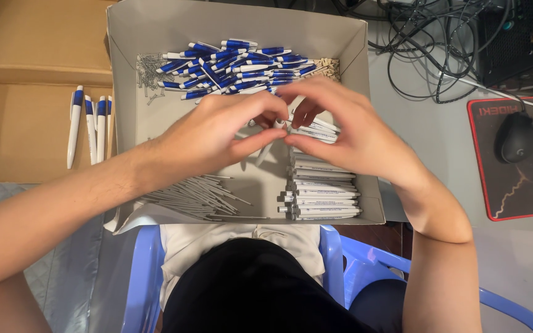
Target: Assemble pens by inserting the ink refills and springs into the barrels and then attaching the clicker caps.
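Note:
My left hand [217, 132] and my right hand [347, 129] meet over the middle of a shallow cardboard box [155, 24]. Together they pinch a white pen barrel [265, 153] between the fingertips. A heap of blue-and-white pen parts [235, 65] lies at the far side of the box. Stacked white pen barrels [322, 197] fill the near right corner. A bundle of thin white refills [192, 196] lies at the near left. Small metal springs [148, 74] sit at the far left and small beige pieces [328, 65] at the far right.
Three assembled blue-and-white pens [90, 126] lie on a brown carton [20, 123] to the left. To the right are a black mouse [516, 137] on a dark red-edged mat [525, 203] and tangled black cables [427, 43]. A blue plastic chair [353, 259] is under the box.

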